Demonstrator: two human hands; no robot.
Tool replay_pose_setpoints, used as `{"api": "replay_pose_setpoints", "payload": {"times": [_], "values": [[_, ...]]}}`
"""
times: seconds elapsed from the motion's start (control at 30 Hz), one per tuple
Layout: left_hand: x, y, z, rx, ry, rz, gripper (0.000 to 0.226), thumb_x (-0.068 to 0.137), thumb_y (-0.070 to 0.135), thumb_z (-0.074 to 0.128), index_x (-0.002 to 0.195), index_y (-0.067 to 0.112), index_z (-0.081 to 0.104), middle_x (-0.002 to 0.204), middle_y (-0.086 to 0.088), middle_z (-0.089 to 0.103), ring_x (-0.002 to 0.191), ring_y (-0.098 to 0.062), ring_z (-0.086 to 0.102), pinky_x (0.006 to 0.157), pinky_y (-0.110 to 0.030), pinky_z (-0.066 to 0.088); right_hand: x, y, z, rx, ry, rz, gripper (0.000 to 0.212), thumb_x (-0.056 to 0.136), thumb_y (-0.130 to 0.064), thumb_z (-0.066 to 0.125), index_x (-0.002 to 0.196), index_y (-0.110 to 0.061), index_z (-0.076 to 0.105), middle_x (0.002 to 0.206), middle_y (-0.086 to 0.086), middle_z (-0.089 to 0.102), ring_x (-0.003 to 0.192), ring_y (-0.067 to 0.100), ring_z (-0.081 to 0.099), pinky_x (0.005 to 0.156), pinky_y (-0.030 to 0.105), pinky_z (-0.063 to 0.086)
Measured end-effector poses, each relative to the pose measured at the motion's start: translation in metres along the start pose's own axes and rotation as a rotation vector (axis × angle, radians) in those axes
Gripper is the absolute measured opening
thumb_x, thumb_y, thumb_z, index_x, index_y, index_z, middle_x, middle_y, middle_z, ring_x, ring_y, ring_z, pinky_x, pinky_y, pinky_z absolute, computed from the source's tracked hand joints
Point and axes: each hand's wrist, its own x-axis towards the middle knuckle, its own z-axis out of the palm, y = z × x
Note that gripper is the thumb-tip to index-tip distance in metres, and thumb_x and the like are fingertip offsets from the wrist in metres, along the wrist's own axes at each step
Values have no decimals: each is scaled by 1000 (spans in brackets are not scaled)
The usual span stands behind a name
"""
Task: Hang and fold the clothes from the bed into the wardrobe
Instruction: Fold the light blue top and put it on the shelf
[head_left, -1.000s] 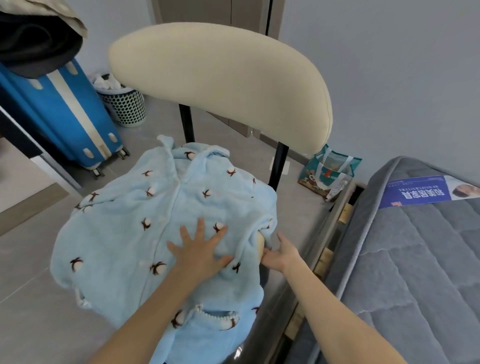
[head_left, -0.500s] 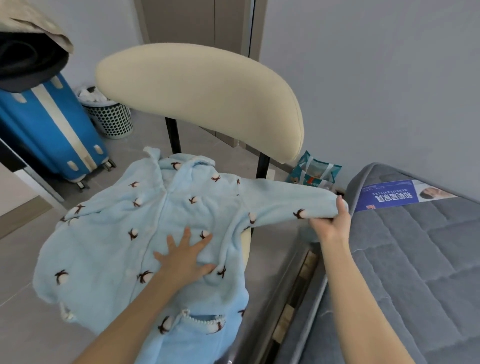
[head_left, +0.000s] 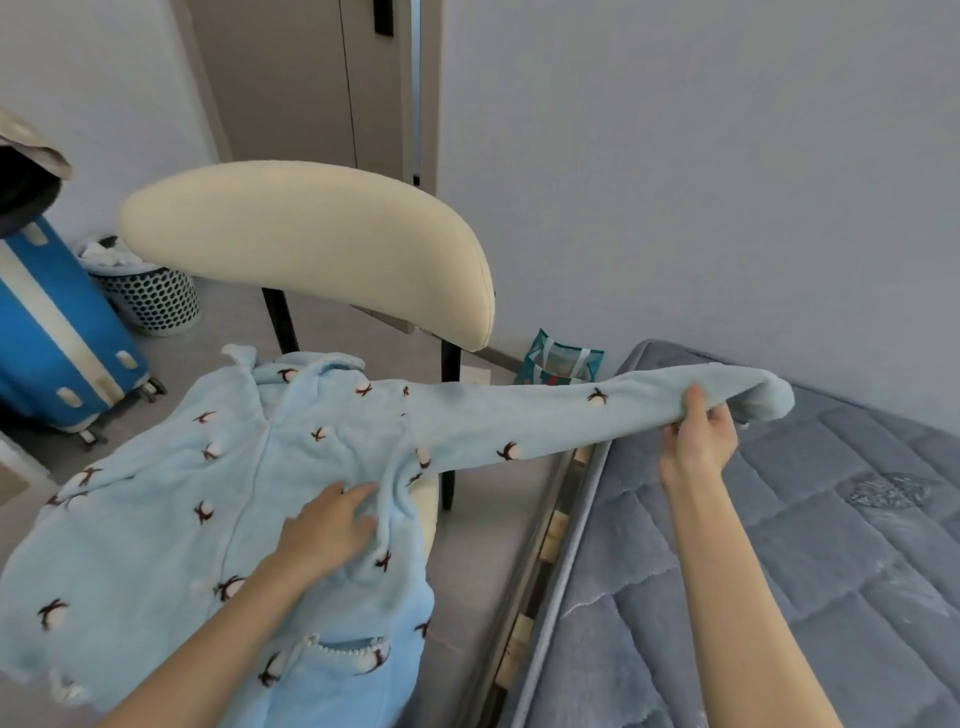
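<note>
Cream chair (head_left: 311, 244) carries the fluffy blue pajama top (head_left: 156, 493); its sleeve (head_left: 519, 421) now stretches toward 3 o'clock, gripped by the right hand (head_left: 698, 447). Left hand (head_left: 327, 530) presses flat.

Plain pale walls (head_left: 701, 182) stood under soft, even light. Between two of them rose tall taupe panels (head_left: 291, 78) with a black handle (head_left: 383, 18); whether door or wardrobe front could not be told. The floor (head_left: 223, 332) was grey tile. A chair with a curved cream backrest (head_left: 311, 244) on black posts (head_left: 275, 322) stood in the middle. To the left were an upright blue suitcase (head_left: 47, 332) with a white stripe and a perforated white waste basket (head_left: 150, 299). To the right lay the bed (head_left: 779, 597), its grey quilted mattress resting on wooden slats (head_left: 550, 551). A teal bag (head_left: 563, 364) sat on the floor between chair and bed.
</note>
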Motion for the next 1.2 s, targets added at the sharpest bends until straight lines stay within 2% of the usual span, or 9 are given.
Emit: {"api": "replay_pose_setpoints", "payload": {"times": [0.2, 0.37, 0.47, 0.6, 0.73, 0.83, 0.93, 1.03, 1.2], "values": [[-8, 67, -8, -48, 193, 211, 48, 99, 34, 46, 146, 30, 37, 152, 0, 35, 137, -18, 36, 107, -39, 37, -10, -20, -18, -205, -28, -168, 36, 89, -9, 64, 125, -5, 61, 110, 5, 69, 98, 12, 65, 85, 27, 55], [-20, 144, 8, -102, 216, 458, 71, 91, 45, 57, 150, 40, 19, 157, 0, 23, 143, -21, 24, 111, -40, 33, -34, -18, -29, -328, -239, -261, 3, 88, -17, 69, 85, -15, 69, 59, -17, 61, 60, -4, 51, 68, 17, 47], [-22, 195, 33, -67, 207, 510, 95, 83, 55, 63, 151, 43, -2, 161, -4, 5, 148, -26, 9, 113, -48, 28, -44, -24, -33, -309, -319, -264, 15, 87, -17, 70, 74, -15, 65, 46, -15, 45, 52, 0, 37, 61, 14, 40], [-16, 239, 53, -151, 292, 475, 93, 89, 48, 59, 151, 36, -8, 161, 2, 9, 148, -22, 8, 115, -53, 22, -59, -35, -44, -257, -452, -269, 8, 88, -14, 70, 95, -10, 70, 74, -2, 74, 77, 5, 68, 70, 14, 51], [-13, 252, 56, -312, 487, 546, 69, 96, 11, 46, 151, 40, 15, 133, 0, 57, 111, -23, 55, 84, -34, 43, -55, -41, -58, -347, -496, -283, 14, 90, -12, 67, 104, -10, 68, 108, 3, 71, 106, 12, 65, 91, 26, 50], [-16, 246, 56, -242, 489, 593, 66, 98, 6, 39, 149, 44, 19, 119, -3, 63, 97, -23, 59, 70, -28, 40, -45, -42, -62, -279, -485, -46, 15, 89, -24, 66, 100, -14, 61, 114, 3, 65, 110, 16, 61, 93, 34, 48], [-22, 241, 57, -185, 386, 640, 64, 101, 9, 37, 148, 48, 17, 128, -3, 58, 109, -23, 56, 85, -34, 47, -29, -48, -58, 19, -477, 379, 39, 87, -37, 64, 111, -6, 59, 108, 11, 69, 99, 22, 69, 79, 33, 58], [-26, 238, 66, -102, 273, 677, 60, 102, 14, 39, 149, 46, 19, 143, -1, 46, 124, -23, 47, 98, -39, 41, -19, -47, -54, 69, -368, 656, 36, 90, -26, 66, 117, -3, 61, 109, 15, 68, 96, 24, 69, 72, 32, 60], [-26, 232, 76, -47, 304, 682, 55, 103, 17, 38, 150, 40, 21, 139, 0, 52, 118, -22, 53, 92, -36, 45, -11, -41, -62, 113, -58, 587, 41, 88, 4, 63, 127, 4, 52, 127, 19, 59, 110, 28, 62, 85, 35, 53]]}}
